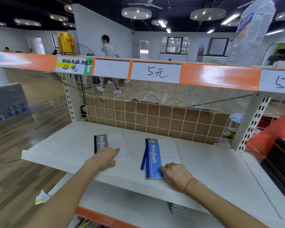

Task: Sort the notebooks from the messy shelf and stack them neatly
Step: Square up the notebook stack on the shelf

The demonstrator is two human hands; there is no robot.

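On the white shelf [59, 150] lie two groups of notebooks. A grey-spined notebook [111, 144] with a white cover lies at the left; my left hand [105, 157] rests flat on its near end. To its right a small stack of notebooks [156, 159] is fanned out, with a blue-spined one on top and a grey one showing at the far end. My right hand [176, 174] presses on the stack's near right corner, fingers curled against the cover. Neither hand has lifted anything.
A wire grid back panel [155, 117] closes the shelf behind. An orange-edged upper shelf [212, 74] carries price tags, a gold can [66, 43] and a water bottle [252, 32]. More notebooks [176, 208] lie on the lower shelf. An orange sleeve [270, 137] reaches in at right. A person [109, 51] walks behind.
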